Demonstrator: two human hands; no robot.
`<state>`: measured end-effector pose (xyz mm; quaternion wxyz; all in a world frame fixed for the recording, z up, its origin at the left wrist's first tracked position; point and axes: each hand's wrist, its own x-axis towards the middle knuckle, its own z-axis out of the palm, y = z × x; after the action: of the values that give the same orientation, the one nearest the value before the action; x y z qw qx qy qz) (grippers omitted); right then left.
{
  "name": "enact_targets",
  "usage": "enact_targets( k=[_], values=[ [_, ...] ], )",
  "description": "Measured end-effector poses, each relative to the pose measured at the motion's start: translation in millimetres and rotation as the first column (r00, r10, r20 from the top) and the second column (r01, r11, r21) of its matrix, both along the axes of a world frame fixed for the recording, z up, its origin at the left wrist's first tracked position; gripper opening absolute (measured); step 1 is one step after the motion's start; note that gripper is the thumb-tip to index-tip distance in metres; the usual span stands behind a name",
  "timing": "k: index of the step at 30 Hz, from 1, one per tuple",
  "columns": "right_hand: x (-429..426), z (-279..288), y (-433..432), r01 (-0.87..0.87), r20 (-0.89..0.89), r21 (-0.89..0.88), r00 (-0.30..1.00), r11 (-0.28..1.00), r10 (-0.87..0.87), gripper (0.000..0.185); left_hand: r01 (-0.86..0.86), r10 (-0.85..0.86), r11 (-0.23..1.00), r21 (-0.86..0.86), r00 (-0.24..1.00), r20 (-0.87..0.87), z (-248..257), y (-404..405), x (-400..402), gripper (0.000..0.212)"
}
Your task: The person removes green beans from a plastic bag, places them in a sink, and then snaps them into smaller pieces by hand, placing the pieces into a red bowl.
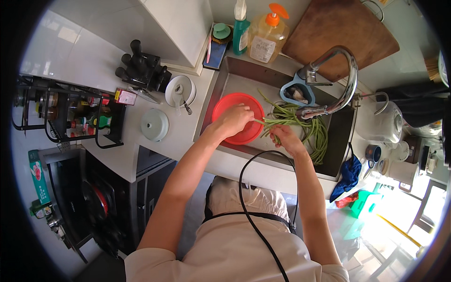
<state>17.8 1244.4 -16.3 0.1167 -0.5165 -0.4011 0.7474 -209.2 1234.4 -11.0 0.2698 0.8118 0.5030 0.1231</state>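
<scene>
My left hand (238, 119) is over the red plastic basin (243, 135), its fingers closed on the end of a green long bean. My right hand (285, 138) grips long beans beside the basin, with short ends showing below its fingers. A loose pile of long beans (319, 141) lies in the sink to the right of my right hand, partly under the faucet. The basin stands in the left part of the stainless steel sink (239, 79). What lies under my left palm is hidden.
A chrome faucet (353, 75) arches over the beans. A blue strainer basket (312, 97) with scraps hangs below its base. Soap bottle (267, 40) and wooden cutting board (338, 31) stand behind the sink. White bowls (171, 91) and a lid (155, 125) sit left.
</scene>
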Motion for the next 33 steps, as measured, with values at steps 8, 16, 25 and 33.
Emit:
enact_targets(
  k=[8,16,25,33],
  values=[
    [20,-46,1,0.504,0.082,-0.076,0.863,0.86,-0.499,0.016,-0.07,0.088,0.993,-0.095,0.976,0.198,5,-9,1,0.006],
    [-5,-14,11,-0.128,-0.316,-0.274,0.948,0.953,0.037,0.021,-0.004,0.025,0.991,-0.131,0.988,0.153,6,-7,12,0.009],
    [-14,-28,-4,-0.08,-0.011,0.095,0.997,0.992,0.081,0.019,-0.056,0.066,0.993,-0.106,0.994,0.088,-14,-9,7,0.012],
    [1,-57,-1,0.431,0.168,-0.007,0.89,0.903,-0.423,0.016,-0.037,0.083,0.98,-0.195,0.968,0.237,-23,-17,15,0.01]
  ],
)
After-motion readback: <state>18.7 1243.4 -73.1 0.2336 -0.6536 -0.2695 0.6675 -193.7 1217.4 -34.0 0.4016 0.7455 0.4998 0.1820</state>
